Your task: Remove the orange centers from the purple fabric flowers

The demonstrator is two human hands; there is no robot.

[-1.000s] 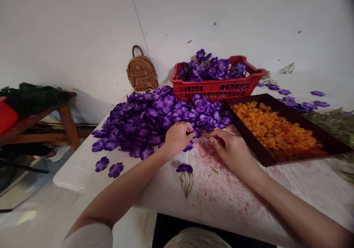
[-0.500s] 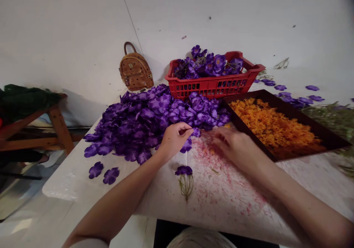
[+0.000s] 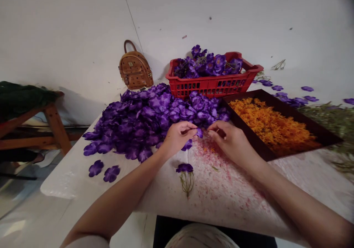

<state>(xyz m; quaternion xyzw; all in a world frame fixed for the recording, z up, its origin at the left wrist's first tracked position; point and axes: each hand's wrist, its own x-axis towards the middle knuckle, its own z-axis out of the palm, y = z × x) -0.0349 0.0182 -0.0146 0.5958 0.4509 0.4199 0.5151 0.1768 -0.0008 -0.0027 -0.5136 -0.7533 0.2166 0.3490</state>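
Note:
In the middle of the head view, my left hand (image 3: 178, 134) pinches a small purple artificial flower (image 3: 199, 132) between thumb and fingers. Close to its right, my right hand (image 3: 231, 137) has thumb and fingertips drawn together; anything in them is too small to make out. A large heap of purple fabric petals (image 3: 138, 119) lies behind and left of my left hand. Below the hands rests a petal piece with thin green stems (image 3: 186, 176). Beside my right hand is a dark tray (image 3: 272, 155) of orange flower centres (image 3: 273, 126).
A red plastic crate (image 3: 212, 86) with purple flowers stands at the back. Left of it leans a brown backpack (image 3: 135, 69). Green stems (image 3: 329, 122) and loose petals lie at the right. A wooden stand (image 3: 56, 124) with dark green material is off the table's left side.
My right hand has moved left, away from the tray's near side, and come close to my left hand. My left hand keeps its pinch on the purple flower.

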